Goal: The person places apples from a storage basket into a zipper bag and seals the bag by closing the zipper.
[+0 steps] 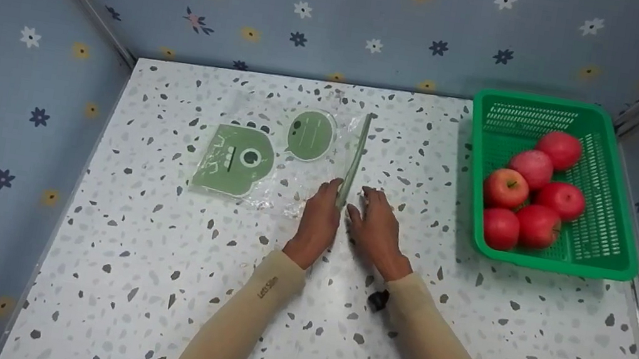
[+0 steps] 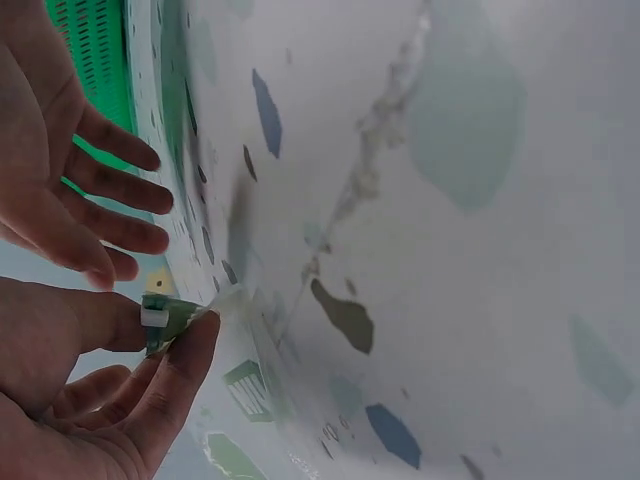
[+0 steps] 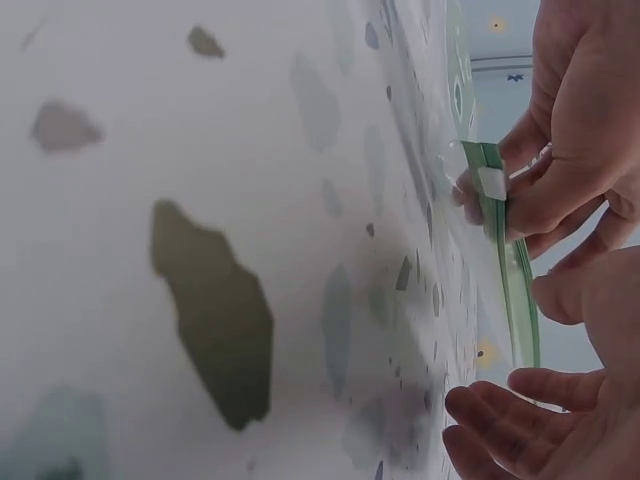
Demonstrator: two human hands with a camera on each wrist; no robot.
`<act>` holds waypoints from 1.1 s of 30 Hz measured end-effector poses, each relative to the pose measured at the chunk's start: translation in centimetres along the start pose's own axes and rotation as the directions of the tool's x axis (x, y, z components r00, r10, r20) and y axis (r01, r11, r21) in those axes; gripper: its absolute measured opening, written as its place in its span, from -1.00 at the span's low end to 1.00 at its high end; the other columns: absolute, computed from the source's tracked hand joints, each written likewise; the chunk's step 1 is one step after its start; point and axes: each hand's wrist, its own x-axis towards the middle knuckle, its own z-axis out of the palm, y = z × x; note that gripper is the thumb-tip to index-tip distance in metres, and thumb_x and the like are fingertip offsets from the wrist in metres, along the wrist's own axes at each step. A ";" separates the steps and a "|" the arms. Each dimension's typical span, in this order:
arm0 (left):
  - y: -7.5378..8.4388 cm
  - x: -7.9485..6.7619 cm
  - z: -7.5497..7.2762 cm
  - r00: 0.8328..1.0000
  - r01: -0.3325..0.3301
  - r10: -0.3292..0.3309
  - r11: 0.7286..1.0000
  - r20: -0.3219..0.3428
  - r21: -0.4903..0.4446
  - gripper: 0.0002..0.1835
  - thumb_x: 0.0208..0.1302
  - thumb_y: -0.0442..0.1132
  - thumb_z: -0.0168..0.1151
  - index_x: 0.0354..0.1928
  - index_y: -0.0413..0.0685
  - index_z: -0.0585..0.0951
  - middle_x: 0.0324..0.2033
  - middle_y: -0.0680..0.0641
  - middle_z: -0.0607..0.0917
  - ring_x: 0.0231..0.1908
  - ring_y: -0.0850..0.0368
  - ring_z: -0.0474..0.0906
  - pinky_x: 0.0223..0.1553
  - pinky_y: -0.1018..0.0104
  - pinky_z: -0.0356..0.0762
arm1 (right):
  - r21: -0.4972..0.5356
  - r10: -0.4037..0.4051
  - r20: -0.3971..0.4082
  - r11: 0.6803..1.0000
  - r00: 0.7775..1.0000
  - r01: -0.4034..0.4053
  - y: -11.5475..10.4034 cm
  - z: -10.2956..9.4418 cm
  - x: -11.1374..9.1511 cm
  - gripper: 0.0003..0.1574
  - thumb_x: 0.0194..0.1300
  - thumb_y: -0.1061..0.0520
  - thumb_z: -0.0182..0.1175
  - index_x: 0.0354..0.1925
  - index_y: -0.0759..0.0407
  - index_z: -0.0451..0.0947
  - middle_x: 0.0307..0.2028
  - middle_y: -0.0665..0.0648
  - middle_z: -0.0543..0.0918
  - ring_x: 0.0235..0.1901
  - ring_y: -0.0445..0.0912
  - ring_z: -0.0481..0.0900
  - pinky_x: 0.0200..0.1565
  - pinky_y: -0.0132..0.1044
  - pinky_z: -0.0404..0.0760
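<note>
A clear zip bag (image 1: 301, 184) printed with a green one-eyed monster and a speech bubble lies flat on the speckled table. Its green zip edge (image 1: 355, 159) stands up along the right side. My left hand (image 1: 319, 221) pinches the near end of that edge. In the right wrist view a white slider (image 3: 491, 183) sits on the zip strip, right by the left thumb and fingers. My right hand (image 1: 376, 229) is just right of the zip edge, fingers loosely bent and apart, holding nothing. Whether the bag's mouth is parted cannot be told.
A green plastic basket (image 1: 597, 270) with several red apples (image 1: 539, 227) stands at the right back of the table (image 1: 152, 281). Flower-patterned walls (image 1: 343, 18) enclose the table at the back and both sides.
</note>
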 end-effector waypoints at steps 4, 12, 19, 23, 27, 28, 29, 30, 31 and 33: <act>0.3 -0.1 0.2 1.000 -0.011 0.011 1.000 0.001 -0.004 -0.54 0.40 -0.60 0.06 0.31 -0.31 0.51 -0.06 -0.30 0.64 -0.15 -0.31 0.70 -0.07 -0.11 0.69 | 0.052 0.039 0.005 0.998 0.999 -0.039 -0.1 0.0 0.1 -0.44 0.53 0.10 0.29 0.33 0.38 0.46 0.13 0.33 0.63 0.01 0.16 0.65 0.05 0.10 0.65; 0.9 -0.1 0.3 1.000 -0.006 0.006 1.000 0.009 -0.008 -0.58 0.44 -0.52 0.17 0.30 -0.29 0.52 -0.07 -0.27 0.63 -0.17 -0.30 0.68 -0.08 -0.11 0.67 | 0.186 0.074 0.019 0.980 0.997 -0.077 -0.1 0.0 0.6 -0.55 0.52 0.21 0.26 0.27 0.38 0.52 0.02 0.30 0.68 -0.14 0.08 0.69 -0.09 -0.01 0.67; 1.6 -0.5 0.1 0.999 -0.004 0.007 0.997 0.046 -0.081 -0.57 0.46 -0.54 0.15 0.33 -0.27 0.51 -0.03 -0.25 0.63 -0.10 -0.24 0.67 0.01 -0.16 0.60 | 0.324 0.096 0.004 0.942 0.995 -0.092 0.0 -0.2 1.0 -0.66 0.50 0.32 0.23 0.18 0.40 0.60 -0.09 0.33 0.72 -0.19 0.10 0.77 -0.13 -0.07 0.75; 1.8 -0.6 0.2 0.998 -0.008 0.015 0.993 0.055 -0.117 -0.57 0.46 -0.55 0.13 0.33 -0.29 0.49 -0.03 -0.27 0.62 -0.09 -0.24 0.66 0.03 -0.15 0.61 | 0.382 0.128 0.000 0.917 0.992 -0.118 -0.1 -0.3 1.4 -0.65 0.48 0.37 0.22 0.18 0.44 0.58 -0.08 0.36 0.73 -0.17 0.14 0.78 -0.15 -0.12 0.79; 1.8 -0.3 0.3 0.998 0.010 -0.002 0.993 0.068 -0.121 -0.57 0.46 -0.52 0.18 0.33 -0.33 0.48 -0.04 -0.30 0.63 -0.11 -0.23 0.65 -0.01 -0.11 0.64 | 0.412 0.142 0.006 0.902 0.990 -0.132 -0.2 -0.4 1.5 -0.63 0.47 0.41 0.21 0.21 0.45 0.57 -0.09 0.37 0.74 -0.18 0.15 0.78 -0.19 -0.16 0.79; 1.7 -0.2 0.4 0.997 0.023 -0.014 0.992 0.073 -0.124 -0.57 0.46 -0.50 0.19 0.33 -0.34 0.48 -0.06 -0.29 0.63 -0.13 -0.22 0.65 -0.03 -0.11 0.64 | 0.406 0.138 0.006 0.905 0.990 -0.128 -0.2 -0.4 1.4 -0.62 0.47 0.42 0.21 0.21 0.45 0.56 -0.09 0.37 0.74 -0.18 0.14 0.78 -0.18 -0.15 0.79; 1.7 0.0 0.4 0.996 0.037 -0.027 0.991 0.080 -0.127 -0.57 0.46 -0.49 0.19 0.33 -0.35 0.48 -0.08 -0.30 0.63 -0.14 -0.21 0.64 -0.05 -0.11 0.63 | 0.398 0.133 0.006 0.909 0.991 -0.124 -0.2 -0.4 1.4 -0.61 0.46 0.42 0.21 0.22 0.44 0.57 -0.09 0.37 0.75 -0.18 0.14 0.78 -0.18 -0.14 0.79; 1.6 0.1 0.4 0.995 0.051 -0.040 0.990 0.087 -0.132 -0.57 0.46 -0.48 0.19 0.33 -0.36 0.48 -0.09 -0.30 0.63 -0.15 -0.20 0.64 -0.06 -0.10 0.63 | 0.387 0.126 0.007 0.914 0.992 -0.119 -0.2 -0.4 1.4 -0.61 0.46 0.43 0.21 0.22 0.43 0.57 -0.09 0.36 0.75 -0.19 0.14 0.78 -0.17 -0.13 0.78; 1.6 0.3 0.4 0.994 0.064 -0.051 0.989 0.093 -0.133 -0.57 0.46 -0.48 0.19 0.33 -0.36 0.48 -0.10 -0.30 0.63 -0.15 -0.19 0.63 -0.06 -0.10 0.62 | 0.375 0.118 0.008 0.920 0.993 -0.113 -0.3 -0.3 1.3 -0.61 0.46 0.43 0.21 0.22 0.42 0.57 -0.09 0.36 0.76 -0.19 0.13 0.78 -0.15 -0.11 0.78; 1.5 0.6 0.4 0.992 0.084 -0.070 0.988 0.107 -0.128 -0.57 0.46 -0.47 0.19 0.33 -0.38 0.49 -0.11 -0.29 0.63 -0.14 -0.18 0.63 -0.07 -0.09 0.62 | 0.347 0.099 0.010 0.933 0.995 -0.096 -0.3 -0.3 1.3 -0.60 0.46 0.43 0.20 0.23 0.40 0.58 -0.09 0.35 0.76 -0.19 0.13 0.79 -0.13 -0.08 0.79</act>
